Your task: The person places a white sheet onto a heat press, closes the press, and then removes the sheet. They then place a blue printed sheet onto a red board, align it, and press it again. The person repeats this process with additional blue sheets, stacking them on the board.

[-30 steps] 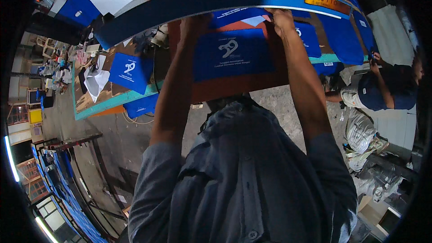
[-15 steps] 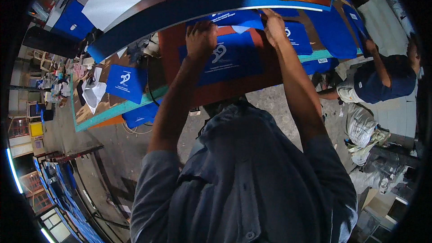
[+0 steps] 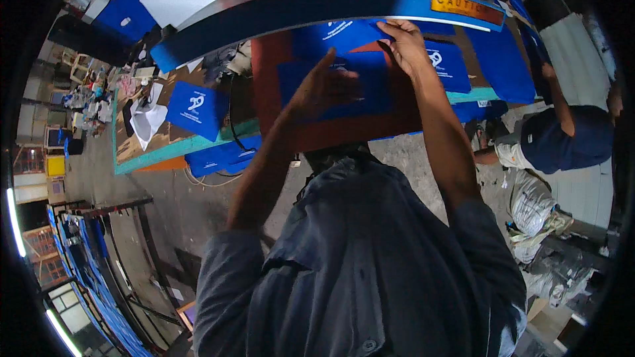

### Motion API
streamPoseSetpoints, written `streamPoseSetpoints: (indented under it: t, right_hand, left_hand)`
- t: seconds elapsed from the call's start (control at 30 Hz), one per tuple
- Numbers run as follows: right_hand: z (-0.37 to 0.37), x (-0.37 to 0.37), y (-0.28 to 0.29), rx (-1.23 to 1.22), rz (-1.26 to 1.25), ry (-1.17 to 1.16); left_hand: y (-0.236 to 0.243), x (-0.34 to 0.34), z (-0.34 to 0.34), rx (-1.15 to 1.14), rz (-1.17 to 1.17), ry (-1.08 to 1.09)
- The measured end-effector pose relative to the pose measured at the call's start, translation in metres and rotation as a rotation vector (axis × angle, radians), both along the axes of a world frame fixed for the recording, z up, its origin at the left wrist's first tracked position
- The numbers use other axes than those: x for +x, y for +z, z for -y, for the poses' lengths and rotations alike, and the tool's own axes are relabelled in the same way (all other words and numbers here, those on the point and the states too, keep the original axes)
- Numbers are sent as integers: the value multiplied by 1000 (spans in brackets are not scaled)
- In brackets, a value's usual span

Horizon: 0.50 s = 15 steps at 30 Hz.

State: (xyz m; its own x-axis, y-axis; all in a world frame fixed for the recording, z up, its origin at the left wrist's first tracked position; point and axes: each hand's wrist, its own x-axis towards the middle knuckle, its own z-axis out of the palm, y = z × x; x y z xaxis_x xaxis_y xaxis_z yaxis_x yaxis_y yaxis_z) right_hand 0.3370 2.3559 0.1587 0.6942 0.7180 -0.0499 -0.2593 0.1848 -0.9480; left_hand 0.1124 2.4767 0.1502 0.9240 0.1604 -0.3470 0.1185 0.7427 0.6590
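Fingers (image 3: pixel 395 25) clamped on the right edge of the upper cloth (image 3: pixel 334 37), that's the right hand (image 3: pixel 409 46) at the edge of the press (image 3: pixel 291 16)! Left hand (image 3: pixel 323 90), blurred, is over the lower cloth (image 3: pixel 375 80), thumb apart from the rest; whether it touches, I cannot tell. Both cloths blue with white print, the lower one lying on the red-brown pad (image 3: pixel 274 122), the upper one just past it, partly hidden by the press. Left on the worktop (image 3: pixel 185 147), another cloth (image 3: pixel 192 111) lies beside white paper (image 3: pixel 147 123). Out to the right, a co-worker (image 3: pixel 565 135) in a dark top, well apart from the action.
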Motion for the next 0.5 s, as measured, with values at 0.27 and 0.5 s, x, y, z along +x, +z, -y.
streamPoseSetpoints:
  t: [0.27,0.5]
  right_hand:
    - [27,-3,-4,238,-200,25]
    - [-21,37,-10,-67,196,-129]
  left_hand:
    - [-40,29,-10,269,222,665]
    - [-76,30,-105,526,417,678]
